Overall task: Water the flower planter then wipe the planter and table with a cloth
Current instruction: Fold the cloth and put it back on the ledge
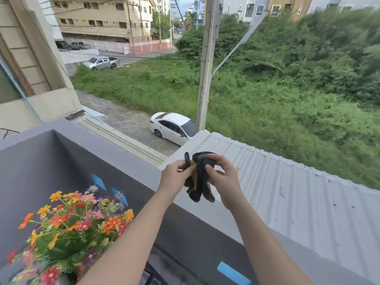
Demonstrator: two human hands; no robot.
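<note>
Above the grey balcony wall (144, 177): a dark grey cloth with yellow trim (200, 179), held out clear of the flowers, likely for unfolding.
Head view: left hand (176, 175) and right hand (223, 177) pinch its upper edges; the multicoloured flower planter (67, 227) stands near left.

Both hands are holding a dark grey cloth (200, 177) with a yellow edge in the middle of the frame, above the grey balcony wall (144, 182). The left hand (176, 174) is pinching its left side and the right hand (223, 171) is gripping its top. The colourful flowers (70, 227) are standing at the lower left. A white car (174, 127) is sitting on the road beyond, beside a concrete pole (206, 64).
</note>
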